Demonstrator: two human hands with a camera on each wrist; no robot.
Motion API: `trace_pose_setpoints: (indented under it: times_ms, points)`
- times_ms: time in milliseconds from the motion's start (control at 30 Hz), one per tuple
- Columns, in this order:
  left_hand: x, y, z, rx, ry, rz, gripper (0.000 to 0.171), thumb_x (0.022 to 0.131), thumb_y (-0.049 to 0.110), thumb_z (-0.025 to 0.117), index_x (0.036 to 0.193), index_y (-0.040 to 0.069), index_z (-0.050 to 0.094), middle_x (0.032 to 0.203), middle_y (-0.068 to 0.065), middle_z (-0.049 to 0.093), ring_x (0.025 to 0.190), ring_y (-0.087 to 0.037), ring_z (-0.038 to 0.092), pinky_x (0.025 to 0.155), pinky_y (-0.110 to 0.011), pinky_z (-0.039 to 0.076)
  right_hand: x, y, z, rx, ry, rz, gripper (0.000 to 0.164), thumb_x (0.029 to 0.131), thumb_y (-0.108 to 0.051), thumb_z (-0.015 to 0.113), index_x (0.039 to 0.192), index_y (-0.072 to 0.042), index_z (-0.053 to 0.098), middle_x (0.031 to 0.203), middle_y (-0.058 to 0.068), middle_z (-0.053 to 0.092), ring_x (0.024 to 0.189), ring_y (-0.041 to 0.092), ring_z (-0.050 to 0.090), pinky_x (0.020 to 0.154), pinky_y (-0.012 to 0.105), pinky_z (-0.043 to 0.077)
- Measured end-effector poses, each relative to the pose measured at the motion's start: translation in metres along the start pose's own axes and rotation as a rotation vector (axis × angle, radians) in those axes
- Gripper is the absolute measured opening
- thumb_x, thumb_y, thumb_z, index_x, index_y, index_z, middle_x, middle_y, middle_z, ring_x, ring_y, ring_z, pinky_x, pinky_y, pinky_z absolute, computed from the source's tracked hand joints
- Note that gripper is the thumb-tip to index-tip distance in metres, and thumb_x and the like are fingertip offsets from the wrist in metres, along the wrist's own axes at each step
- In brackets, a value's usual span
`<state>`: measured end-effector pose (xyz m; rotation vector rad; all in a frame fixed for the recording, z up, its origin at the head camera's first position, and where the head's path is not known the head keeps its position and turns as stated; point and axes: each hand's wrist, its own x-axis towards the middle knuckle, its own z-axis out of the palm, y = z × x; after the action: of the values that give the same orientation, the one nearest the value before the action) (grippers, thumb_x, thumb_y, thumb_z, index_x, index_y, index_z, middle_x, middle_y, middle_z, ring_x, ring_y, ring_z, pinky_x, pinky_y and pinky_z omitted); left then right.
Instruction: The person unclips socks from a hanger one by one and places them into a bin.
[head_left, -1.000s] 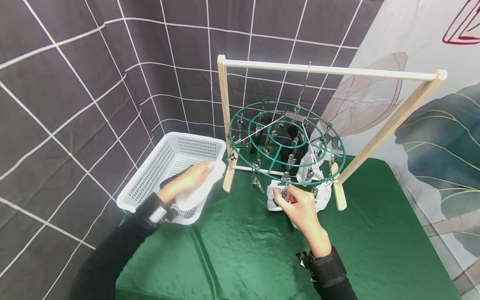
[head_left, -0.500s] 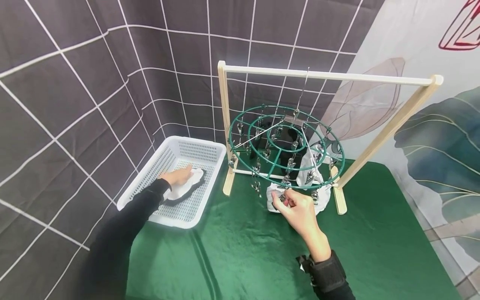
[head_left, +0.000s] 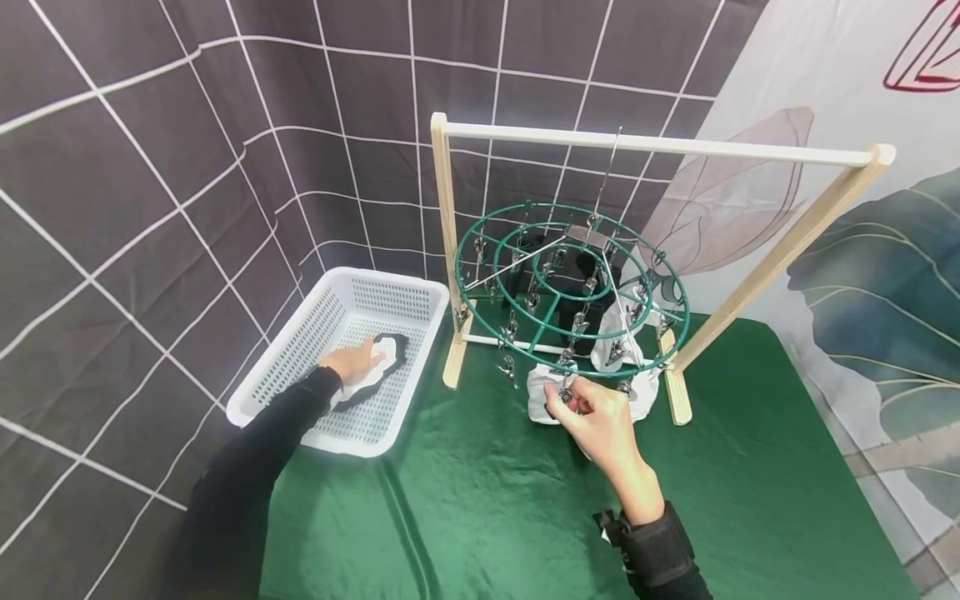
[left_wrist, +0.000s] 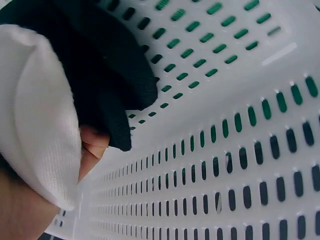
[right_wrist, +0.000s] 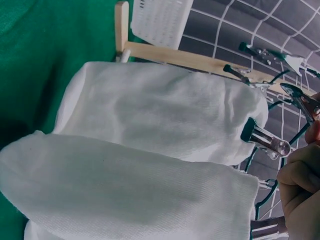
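The left hand (head_left: 348, 364) reaches down into the white basket (head_left: 397, 298), on a white sock (head_left: 386, 357) that lies over a dark sock (head_left: 402, 347). In the head view, the right hand (head_left: 600, 417) pinches a clip (head_left: 566, 393) at the near edge of the green rack (head_left: 547, 317), which hangs from the wooden frame (head_left: 525, 133) on the counter (head_left: 480, 508). White and black pieces hang below the rack.

The left wrist view shows the white sock close up across the palm, a fingertip by the dark sock; the cloth hides too much to tell whether the fingers grip it.

In the right wrist view, two white socks hang side by side, and curled fingers hold a clip next to them.

The step in hand looks like picking a sock from the basket while the clip is kept ready. The next move probably calls for a sure grip on one sock only, then its edge offered to the clip's opening.
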<state>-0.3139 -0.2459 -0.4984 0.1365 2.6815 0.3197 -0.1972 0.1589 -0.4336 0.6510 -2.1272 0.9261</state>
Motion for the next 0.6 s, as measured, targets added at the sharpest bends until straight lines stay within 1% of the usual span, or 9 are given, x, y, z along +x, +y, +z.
trace_pose_setpoints:
  times_ms: [100,233,300,333,400,433,467,533,600]
  points:
    - [0.001,0.001,0.000,0.027,0.015,0.008,0.071,0.102,0.047,0.020,0.148,-0.006,0.010,0.138,-0.033,0.040,0.126,-0.047,0.042,0.103,-0.054,0.034,0.000,0.001,0.000,0.005,-0.005,0.009,0.038,0.079,-0.017,0.069,0.055,-0.018,0.040,0.051,-0.012,0.037,0.045,-0.001,0.026,0.042,0.016,0.019]
    - [-0.002,0.007,-0.002,0.057,0.051,-0.001,0.068,0.103,0.044,0.022,0.146,-0.007,0.016,0.129,-0.036,0.048,0.117,-0.049,0.050,0.096,-0.055,0.040,0.001,0.001,-0.001,0.016,-0.028,0.033,0.038,0.078,-0.018,0.072,0.055,-0.019,0.041,0.051,-0.012,0.037,0.045,0.001,0.027,0.043,0.016,0.020]
    - [-0.004,0.009,-0.004,0.098,0.088,0.008,0.065,0.103,0.042,0.025,0.143,-0.009,0.025,0.123,-0.037,0.052,0.112,-0.050,0.053,0.093,-0.055,0.043,0.001,0.001,-0.001,0.025,-0.037,0.037,0.038,0.077,-0.018,0.073,0.056,-0.018,0.042,0.051,-0.012,0.036,0.045,0.001,0.027,0.043,0.016,0.021]
    - [-0.003,0.010,-0.005,0.123,0.125,0.020,0.062,0.102,0.040,0.028,0.138,-0.010,0.035,0.120,-0.036,0.055,0.109,-0.049,0.055,0.091,-0.055,0.044,0.001,0.001,-0.001,0.030,-0.039,0.038,0.038,0.077,-0.018,0.073,0.056,-0.018,0.042,0.051,-0.012,0.036,0.045,0.001,0.027,0.043,0.016,0.020]
    - [0.000,0.014,-0.009,0.193,0.221,0.078,0.054,0.101,0.035,0.034,0.125,-0.011,0.050,0.114,-0.034,0.059,0.106,-0.048,0.056,0.089,-0.055,0.044,0.001,0.001,-0.001,0.032,-0.041,0.035,0.038,0.078,-0.018,0.073,0.056,-0.018,0.042,0.052,-0.012,0.036,0.045,0.001,0.026,0.043,0.016,0.020]
    - [0.003,0.015,-0.011,0.235,0.291,0.124,0.049,0.099,0.032,0.036,0.117,-0.010,0.054,0.111,-0.031,0.060,0.104,-0.047,0.056,0.088,-0.055,0.044,0.002,0.000,-0.002,0.030,-0.045,0.038,0.038,0.079,-0.019,0.072,0.056,-0.018,0.042,0.052,-0.012,0.036,0.045,0.001,0.026,0.044,0.017,0.020]
    - [0.006,0.018,-0.013,0.276,0.378,0.181,0.044,0.097,0.030,0.039,0.107,-0.009,0.058,0.104,-0.029,0.061,0.100,-0.044,0.057,0.086,-0.054,0.045,0.001,0.001,-0.002,0.027,-0.048,0.039,0.038,0.079,-0.020,0.072,0.056,-0.018,0.042,0.052,-0.012,0.036,0.045,0.001,0.026,0.044,0.017,0.019]
    - [0.011,0.027,-0.020,0.294,0.573,0.307,0.033,0.093,0.023,0.042,0.094,-0.006,0.059,0.095,-0.023,0.059,0.093,-0.040,0.055,0.083,-0.051,0.045,0.001,0.001,-0.002,0.019,-0.054,0.046,0.038,0.080,-0.021,0.071,0.056,-0.019,0.041,0.052,-0.012,0.035,0.045,0.001,0.025,0.044,0.017,0.019]
    - [0.011,0.042,-0.029,0.271,0.767,0.455,0.026,0.091,0.017,0.041,0.096,-0.005,0.055,0.093,-0.019,0.054,0.091,-0.036,0.051,0.083,-0.049,0.043,0.000,0.002,-0.001,0.013,-0.060,0.052,0.038,0.081,-0.022,0.070,0.056,-0.019,0.041,0.052,-0.012,0.036,0.045,0.001,0.024,0.043,0.017,0.018]
